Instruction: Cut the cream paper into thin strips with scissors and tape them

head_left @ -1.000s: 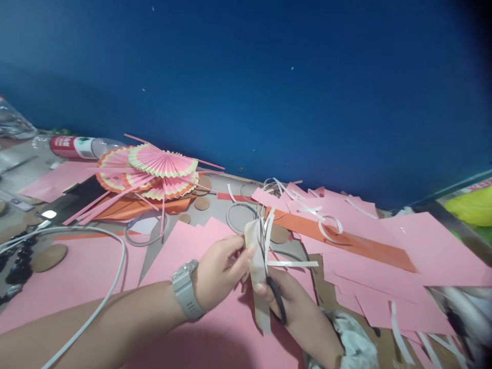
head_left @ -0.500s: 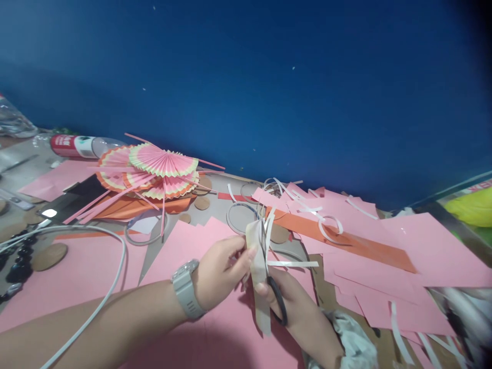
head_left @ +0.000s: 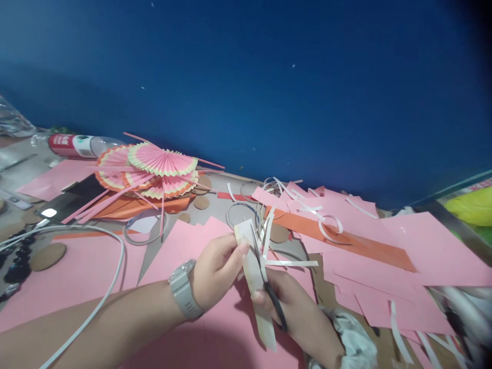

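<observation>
Paper strip (head_left: 254, 279), pale and stiff, is held up off the desk (head_left: 215, 205) between both hands, slanting from upper left down to lower right. The left hand (head_left: 215, 271) has its fingers (head_left: 239, 249) pinched together on the strip's upper end, which keeps it taut and steady. The right hand (head_left: 294, 302) grips black scissors (head_left: 269, 287), its fingers through the handle; the blades run along the strip's right edge, placed so thin slivers part from it. White slivers (head_left: 290, 264) fan out just beside the blades. Below lie pink sheets (head_left: 384, 246). Pleated fans (head_left: 161, 166) rest well apart at the far left, near a bottle (head_left: 73, 146), and a white cable (head_left: 115, 266) loops beside the left forearm.
</observation>
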{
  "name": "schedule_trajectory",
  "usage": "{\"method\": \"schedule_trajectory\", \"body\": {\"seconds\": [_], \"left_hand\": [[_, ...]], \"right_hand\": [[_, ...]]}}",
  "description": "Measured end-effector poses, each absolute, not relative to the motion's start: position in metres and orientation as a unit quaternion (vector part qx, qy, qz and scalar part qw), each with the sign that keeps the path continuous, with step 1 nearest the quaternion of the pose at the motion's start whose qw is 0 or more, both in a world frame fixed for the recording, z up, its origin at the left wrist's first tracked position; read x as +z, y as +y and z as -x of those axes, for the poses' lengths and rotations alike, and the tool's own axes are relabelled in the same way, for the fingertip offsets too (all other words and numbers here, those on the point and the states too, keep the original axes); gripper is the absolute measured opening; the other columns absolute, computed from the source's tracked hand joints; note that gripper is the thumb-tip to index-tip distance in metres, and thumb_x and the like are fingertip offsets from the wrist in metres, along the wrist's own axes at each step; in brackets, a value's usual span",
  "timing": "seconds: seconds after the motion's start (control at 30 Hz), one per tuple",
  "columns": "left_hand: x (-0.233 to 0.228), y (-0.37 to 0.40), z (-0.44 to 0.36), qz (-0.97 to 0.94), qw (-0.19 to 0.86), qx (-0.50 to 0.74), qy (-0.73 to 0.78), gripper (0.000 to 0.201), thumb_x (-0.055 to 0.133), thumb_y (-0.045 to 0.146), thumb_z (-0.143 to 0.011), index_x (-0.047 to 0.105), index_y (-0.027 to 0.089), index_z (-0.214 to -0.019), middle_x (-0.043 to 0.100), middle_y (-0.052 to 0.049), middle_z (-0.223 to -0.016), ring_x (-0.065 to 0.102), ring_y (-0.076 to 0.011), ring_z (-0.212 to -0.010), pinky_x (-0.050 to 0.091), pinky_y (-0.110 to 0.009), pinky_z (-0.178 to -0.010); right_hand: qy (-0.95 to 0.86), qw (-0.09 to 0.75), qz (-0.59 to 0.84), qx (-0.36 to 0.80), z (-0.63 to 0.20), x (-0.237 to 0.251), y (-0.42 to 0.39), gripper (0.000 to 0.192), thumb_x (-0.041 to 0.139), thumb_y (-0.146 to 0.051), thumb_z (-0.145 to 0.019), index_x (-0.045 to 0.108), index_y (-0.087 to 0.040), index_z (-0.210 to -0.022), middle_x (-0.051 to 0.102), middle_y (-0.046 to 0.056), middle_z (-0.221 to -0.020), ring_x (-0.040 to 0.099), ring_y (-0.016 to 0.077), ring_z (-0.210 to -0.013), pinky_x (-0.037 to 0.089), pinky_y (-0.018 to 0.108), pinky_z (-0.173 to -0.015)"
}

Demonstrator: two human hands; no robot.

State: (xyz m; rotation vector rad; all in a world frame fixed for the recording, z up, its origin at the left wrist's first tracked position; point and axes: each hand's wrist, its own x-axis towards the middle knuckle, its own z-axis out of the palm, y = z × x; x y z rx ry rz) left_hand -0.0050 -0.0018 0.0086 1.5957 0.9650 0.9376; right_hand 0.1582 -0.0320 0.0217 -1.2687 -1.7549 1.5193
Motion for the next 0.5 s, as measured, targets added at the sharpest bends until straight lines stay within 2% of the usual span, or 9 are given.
{"method": "schedule_trajectory", "body": {"seconds": [0.13,0.5], "left_hand": [[0.0085,-0.0016,0.0045,-0.675,0.488,0.380,0.401,0.042,0.031,0.036,-0.095,0.049,0.015,-0.063,0.051,0.001,-0.056,0.045,-0.0099,-0.052,0.036,-0.023,-0.054],[0.0066,-0.0019,0.0044,-0.680,0.478,0.373,0.412,0.041,0.031,0.035,-0.095,0.048,0.015,-0.064,0.050,0.001,-0.056,0.047,-0.0093,-0.052,0.037,-0.021,-0.053]], "right_hand": [[-0.662,0.232,0.458,0.546,-0.1611,0.0191,-0.0327,0.041,0.049,-0.056,-0.083,0.054,-0.016,-0.077,0.044,-0.002,-0.066,0.040,0.0130,-0.060,0.034,0.023,-0.054],[-0.666,0.218,0.467,0.539,-0.1613,0.0184,-0.0328,0.050,0.041,-0.067,-0.081,0.047,-0.017,-0.074,0.044,-0.002,-0.066,0.040,0.0142,-0.061,0.034,0.025,-0.056]]}}
